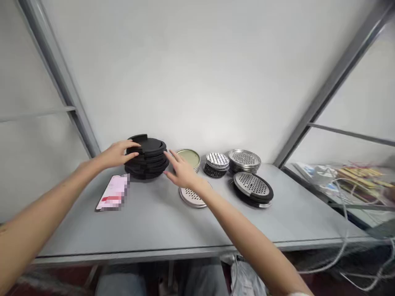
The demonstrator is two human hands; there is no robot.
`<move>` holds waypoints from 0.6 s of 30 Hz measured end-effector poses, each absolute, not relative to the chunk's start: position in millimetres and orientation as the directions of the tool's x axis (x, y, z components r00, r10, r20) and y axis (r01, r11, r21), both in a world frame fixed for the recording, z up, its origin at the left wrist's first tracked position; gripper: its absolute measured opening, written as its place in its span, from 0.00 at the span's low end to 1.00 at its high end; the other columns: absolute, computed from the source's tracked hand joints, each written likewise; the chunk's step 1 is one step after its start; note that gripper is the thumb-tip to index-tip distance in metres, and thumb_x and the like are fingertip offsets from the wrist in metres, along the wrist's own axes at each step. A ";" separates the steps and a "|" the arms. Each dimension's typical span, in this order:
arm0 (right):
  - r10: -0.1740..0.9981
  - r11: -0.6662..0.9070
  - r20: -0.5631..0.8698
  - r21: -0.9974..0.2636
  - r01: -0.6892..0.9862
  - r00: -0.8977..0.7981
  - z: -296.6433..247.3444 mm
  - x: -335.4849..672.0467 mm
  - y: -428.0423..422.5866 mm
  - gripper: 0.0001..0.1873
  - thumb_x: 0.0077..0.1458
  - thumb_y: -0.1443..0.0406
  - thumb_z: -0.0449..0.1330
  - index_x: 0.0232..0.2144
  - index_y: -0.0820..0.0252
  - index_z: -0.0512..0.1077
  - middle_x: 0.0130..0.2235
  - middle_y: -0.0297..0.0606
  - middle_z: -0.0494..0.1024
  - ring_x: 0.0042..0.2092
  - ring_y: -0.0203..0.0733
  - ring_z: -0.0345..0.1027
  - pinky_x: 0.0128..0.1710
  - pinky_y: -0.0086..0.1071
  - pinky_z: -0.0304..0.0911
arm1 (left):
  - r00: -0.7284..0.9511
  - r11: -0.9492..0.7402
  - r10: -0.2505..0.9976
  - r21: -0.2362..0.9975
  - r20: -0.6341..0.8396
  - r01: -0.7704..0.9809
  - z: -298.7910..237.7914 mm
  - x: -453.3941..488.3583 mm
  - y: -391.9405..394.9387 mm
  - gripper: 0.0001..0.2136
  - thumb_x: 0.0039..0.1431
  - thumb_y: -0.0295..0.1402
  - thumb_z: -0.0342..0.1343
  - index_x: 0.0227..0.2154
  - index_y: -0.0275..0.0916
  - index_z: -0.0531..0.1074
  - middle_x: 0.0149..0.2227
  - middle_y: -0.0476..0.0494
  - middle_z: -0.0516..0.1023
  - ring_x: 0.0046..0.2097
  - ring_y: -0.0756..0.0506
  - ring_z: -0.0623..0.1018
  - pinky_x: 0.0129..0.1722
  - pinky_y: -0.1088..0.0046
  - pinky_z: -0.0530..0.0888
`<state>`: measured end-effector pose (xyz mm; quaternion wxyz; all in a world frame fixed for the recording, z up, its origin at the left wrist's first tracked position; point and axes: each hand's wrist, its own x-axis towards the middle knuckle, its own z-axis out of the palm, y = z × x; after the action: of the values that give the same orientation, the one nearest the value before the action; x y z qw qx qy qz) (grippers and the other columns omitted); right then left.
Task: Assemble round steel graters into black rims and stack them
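A stack of black round lids point(147, 157) stands at the back left of the grey table point(160, 222). My left hand point(119, 153) rests against the stack's left side, fingers curled over the top lid's edge. My right hand point(181, 170) reaches toward the stack's right side, fingers stretched and apart, holding nothing. Just under my right wrist lies a perforated metal disc point(191, 198). Behind the hand sits a round tin with a greenish inside point(189, 158).
A phone point(112, 192) lies flat to the left of the stack. Right of centre stand a small pile of spiked grater discs point(217, 164), a stack of perforated metal plates point(244, 160) and a black-rimmed grater lid point(253, 188). Cables and clutter fill the neighbouring table at right point(348, 181).
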<state>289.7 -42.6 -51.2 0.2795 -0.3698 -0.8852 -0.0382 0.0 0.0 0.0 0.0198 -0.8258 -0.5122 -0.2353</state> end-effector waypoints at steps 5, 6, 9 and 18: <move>0.632 0.722 0.485 -0.086 0.686 -0.604 -42.1 252.2 -23.8 0.37 0.60 0.59 0.55 0.66 0.65 0.47 0.68 0.51 0.48 0.66 0.59 0.45 0.62 0.50 0.52 | 0.340 -0.452 0.859 0.254 0.382 0.855 7.1 6.0 0.9 0.25 0.54 0.52 0.49 0.44 0.39 0.75 0.49 0.40 0.78 0.50 0.36 0.75 0.52 0.62 0.69; 0.640 0.714 0.487 -0.090 0.695 -0.595 -42.3 249.9 -21.7 0.37 0.60 0.59 0.55 0.66 0.65 0.48 0.68 0.50 0.49 0.66 0.59 0.46 0.61 0.51 0.53 | 0.346 -0.464 0.853 0.268 0.390 0.844 9.7 6.4 2.0 0.25 0.54 0.53 0.49 0.44 0.39 0.76 0.49 0.39 0.78 0.50 0.36 0.75 0.51 0.62 0.70; 0.653 0.696 0.514 -0.118 0.708 -0.557 -46.0 249.9 -18.0 0.36 0.59 0.60 0.55 0.65 0.64 0.48 0.67 0.49 0.51 0.65 0.58 0.48 0.61 0.50 0.54 | 0.330 -0.473 0.845 0.298 0.422 0.829 18.5 1.1 5.5 0.28 0.53 0.56 0.49 0.44 0.39 0.76 0.48 0.39 0.78 0.49 0.36 0.76 0.48 0.63 0.71; 0.605 0.756 0.556 -0.178 0.630 -0.570 -57.0 246.7 -15.1 0.37 0.59 0.61 0.55 0.66 0.64 0.48 0.68 0.50 0.48 0.66 0.57 0.46 0.61 0.50 0.54 | 0.311 -0.506 0.745 0.196 0.590 0.840 35.9 -8.2 -43.8 0.24 0.61 0.53 0.48 0.45 0.38 0.74 0.47 0.44 0.76 0.47 0.39 0.75 0.44 0.62 0.73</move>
<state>246.7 -15.1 -57.0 0.3060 -0.3486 -0.8857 -0.0198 -8.2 -43.8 35.9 0.0744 -0.8061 -0.4916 -0.3209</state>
